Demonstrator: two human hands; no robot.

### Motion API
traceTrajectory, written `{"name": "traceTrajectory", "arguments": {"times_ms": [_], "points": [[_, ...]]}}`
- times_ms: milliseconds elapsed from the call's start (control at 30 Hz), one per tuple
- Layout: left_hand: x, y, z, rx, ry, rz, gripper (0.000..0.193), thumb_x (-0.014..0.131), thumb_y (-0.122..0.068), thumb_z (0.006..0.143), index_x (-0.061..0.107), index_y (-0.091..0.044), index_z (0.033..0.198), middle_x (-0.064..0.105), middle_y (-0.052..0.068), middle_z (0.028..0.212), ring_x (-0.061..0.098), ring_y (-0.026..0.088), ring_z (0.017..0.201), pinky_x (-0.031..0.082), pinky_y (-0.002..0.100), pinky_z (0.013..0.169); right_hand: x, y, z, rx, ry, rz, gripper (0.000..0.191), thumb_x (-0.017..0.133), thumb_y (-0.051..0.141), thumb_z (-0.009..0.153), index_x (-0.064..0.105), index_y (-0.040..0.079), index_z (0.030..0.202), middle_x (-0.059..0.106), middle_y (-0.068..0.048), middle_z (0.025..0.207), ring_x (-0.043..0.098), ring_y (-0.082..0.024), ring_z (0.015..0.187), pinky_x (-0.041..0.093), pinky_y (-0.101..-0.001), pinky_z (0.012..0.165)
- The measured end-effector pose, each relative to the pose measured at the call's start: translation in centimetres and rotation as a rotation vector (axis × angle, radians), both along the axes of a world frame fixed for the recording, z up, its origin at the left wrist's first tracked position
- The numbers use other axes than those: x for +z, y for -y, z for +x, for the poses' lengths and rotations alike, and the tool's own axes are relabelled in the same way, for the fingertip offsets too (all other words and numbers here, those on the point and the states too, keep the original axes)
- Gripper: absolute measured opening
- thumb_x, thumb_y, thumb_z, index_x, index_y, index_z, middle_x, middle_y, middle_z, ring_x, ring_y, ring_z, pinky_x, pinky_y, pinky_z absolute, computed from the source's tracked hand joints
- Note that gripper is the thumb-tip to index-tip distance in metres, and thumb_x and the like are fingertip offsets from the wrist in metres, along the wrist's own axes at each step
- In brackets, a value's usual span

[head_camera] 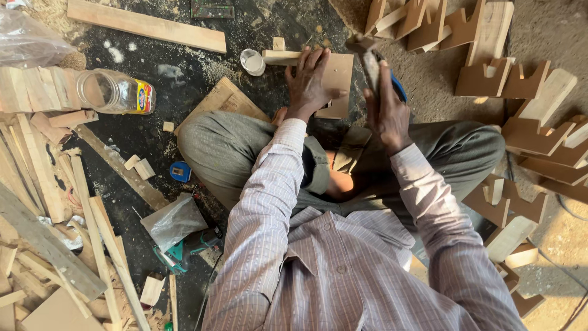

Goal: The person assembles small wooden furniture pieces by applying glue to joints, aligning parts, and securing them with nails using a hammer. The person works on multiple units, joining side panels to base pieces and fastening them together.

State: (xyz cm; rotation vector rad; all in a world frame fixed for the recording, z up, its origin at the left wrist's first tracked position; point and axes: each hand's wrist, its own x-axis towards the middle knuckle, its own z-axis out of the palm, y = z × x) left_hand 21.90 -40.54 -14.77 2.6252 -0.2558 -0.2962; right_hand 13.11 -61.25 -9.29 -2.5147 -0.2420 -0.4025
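Note:
I sit cross-legged on the floor. My left hand [309, 83] presses flat on a brown board piece [339, 76] with a pale wooden strip [280, 57] along its far edge. My right hand [387, 113] grips a hammer [367, 58] with a metal head, a wooden shaft and a blue grip, held raised just right of the board. The hammer head hangs above the board's upper right corner.
A small white cup [252, 61] stands left of the board. A clear plastic jar [116, 92] lies at left among wood offcuts [43, 184]. Brown notched wooden pieces [527, 135] pile up at right. A long plank [147, 26], a blue tape measure [180, 171] and a green power tool [184, 251] lie around.

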Motion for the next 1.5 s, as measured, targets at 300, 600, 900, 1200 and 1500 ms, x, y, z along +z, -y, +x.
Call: {"name": "traceTrajectory", "arguments": {"times_ms": [300, 600, 900, 1200, 1500], "points": [[-0.1, -0.1, -0.2, -0.003, -0.024, -0.003, 0.128, 0.085, -0.081, 0.060, 0.031, -0.021, 0.159, 0.032, 0.001, 0.164, 0.019, 0.027, 0.155, 0.017, 0.074, 0.117, -0.7, -0.4, -1.0, 0.054, -0.185, -0.145, 0.064, 0.052, 0.038, 0.113, 0.024, 0.013, 0.165, 0.068, -0.017, 0.078, 0.065, -0.032, 0.054, 0.052, -0.0487, 0.048], [-0.5, -0.1, -0.5, -0.003, 0.063, 0.004, 0.119, 0.090, -0.066, 0.065, 0.031, -0.024, 0.161, 0.034, 0.001, 0.164, 0.021, 0.028, 0.155, 0.017, 0.076, 0.117, -0.5, -0.5, -1.5, 0.057, -0.102, -0.227, 0.061, 0.050, 0.040, 0.113, 0.025, 0.023, 0.166, 0.073, -0.017, 0.092, 0.069, -0.032, 0.063, 0.054, -0.0461, 0.049], [-0.3, -0.2, -0.9, 0.007, -0.008, -0.027, 0.123, 0.089, -0.074, 0.060, 0.031, -0.025, 0.157, 0.032, 0.003, 0.162, 0.020, 0.029, 0.153, 0.013, 0.075, 0.117, -0.2, -0.7, -1.6, 0.014, -0.376, -0.247, 0.065, 0.052, 0.042, 0.110, 0.027, 0.020, 0.165, 0.071, -0.018, 0.082, 0.069, -0.035, 0.059, 0.053, -0.0493, 0.051], [0.1, -0.1, -0.9, 0.002, -0.051, -0.016, 0.121, 0.088, -0.073, 0.062, 0.032, -0.026, 0.159, 0.033, 0.002, 0.164, 0.021, 0.028, 0.155, 0.012, 0.075, 0.120, -0.6, 0.3, -1.5, 0.024, -0.409, -0.202, 0.066, 0.048, 0.042, 0.110, 0.026, 0.016, 0.167, 0.073, -0.022, 0.088, 0.068, -0.035, 0.060, 0.053, -0.0500, 0.056], [1.6, -1.4, -1.4, -0.114, -0.207, 0.052, 0.127, 0.096, -0.043, 0.056, 0.021, -0.030, 0.158, 0.021, -0.001, 0.169, 0.013, 0.025, 0.156, 0.014, 0.066, 0.121, -3.2, 2.4, -3.6, -0.332, -0.724, 0.831, 0.067, 0.060, 0.036, 0.107, 0.031, 0.014, 0.163, 0.060, -0.005, 0.076, 0.050, -0.012, 0.050, 0.044, -0.0314, 0.043]]}}
